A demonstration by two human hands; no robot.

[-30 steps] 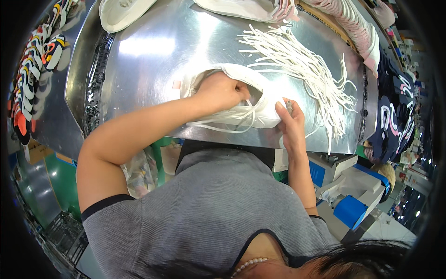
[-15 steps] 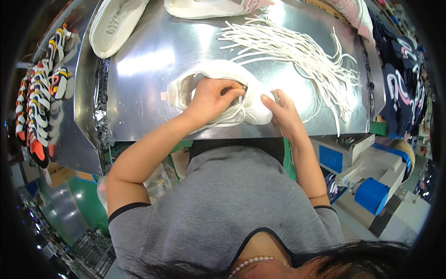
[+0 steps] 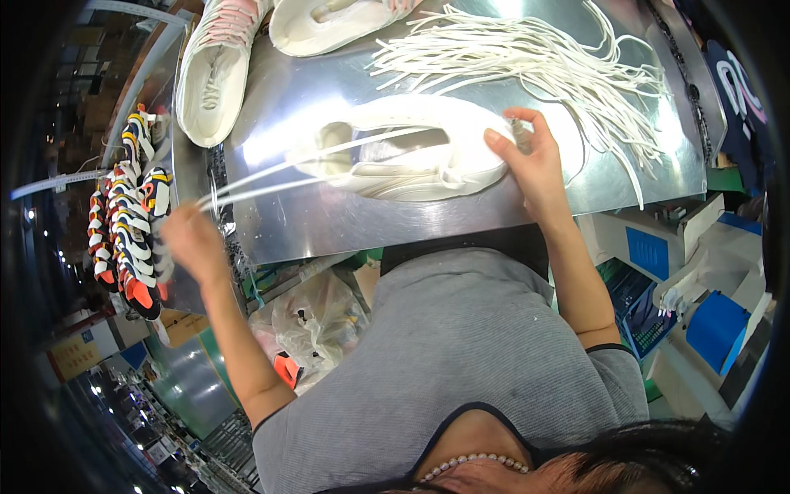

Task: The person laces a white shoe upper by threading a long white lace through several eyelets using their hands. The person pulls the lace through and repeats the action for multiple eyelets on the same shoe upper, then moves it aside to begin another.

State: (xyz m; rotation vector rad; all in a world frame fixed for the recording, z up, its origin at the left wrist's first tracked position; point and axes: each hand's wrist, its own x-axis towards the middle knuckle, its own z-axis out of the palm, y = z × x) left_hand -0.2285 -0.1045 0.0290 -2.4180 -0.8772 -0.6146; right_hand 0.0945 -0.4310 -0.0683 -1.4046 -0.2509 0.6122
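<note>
A white shoe (image 3: 411, 185) lies sideways on the metal tabletop, toe to the right. Two strands of white shoelace (image 3: 280, 188) run taut from its opening out to the left. My left hand (image 3: 196, 243), blurred by motion, is closed on their ends past the table's left edge. At the toe, my right hand (image 3: 535, 165) keeps thumb and fingers curled against the shoe. A small metallic object (image 3: 518, 130) shows between those fingers; its kind is unclear. Behind the shoe is a loose bundle of white laces (image 3: 527, 62).
At the back left stand a white shoe with pink laces (image 3: 216, 90) and another pale shoe (image 3: 317, 29). Colourful shoes (image 3: 127, 222) are lined up left of the table. Below the table edge sits a clear plastic bag (image 3: 313, 325); a machine with blue parts (image 3: 716, 329) stands at right.
My left hand has gone from inside the shoe's opening far out to the left, drawing the laces out straight. My right hand stays at the toe. The view has shifted.
</note>
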